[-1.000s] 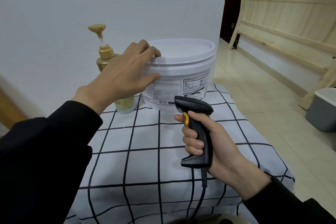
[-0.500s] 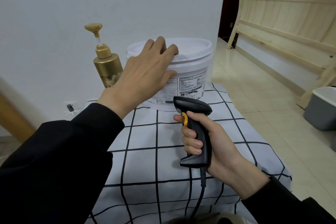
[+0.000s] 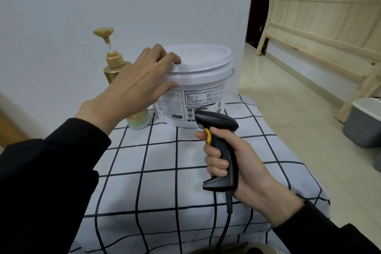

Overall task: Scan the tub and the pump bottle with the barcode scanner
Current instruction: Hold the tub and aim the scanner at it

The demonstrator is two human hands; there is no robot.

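A white lidded tub (image 3: 203,80) stands at the far end of the checked cloth, its printed label facing me. My left hand (image 3: 134,90) grips the tub's left rim, fingers over the lid and thumb on the side wall. A gold pump bottle (image 3: 112,62) stands upright just left of the tub, its lower half hidden behind that hand. My right hand (image 3: 237,163) is wrapped around the black barcode scanner (image 3: 218,130), forefinger on its yellow trigger. The scanner's head points at the label from close by.
The surface under the objects is covered by a white cloth with black grid lines (image 3: 160,171). The scanner's cable (image 3: 224,225) hangs down toward me. A white wall is close behind. To the right are tiled floor, a grey bin (image 3: 365,121) and a pale wooden bed frame (image 3: 321,18).
My left hand has shifted along the tub's rim and the tub has turned, bringing more of the printed label toward the scanner. The right hand and scanner have stayed almost still.
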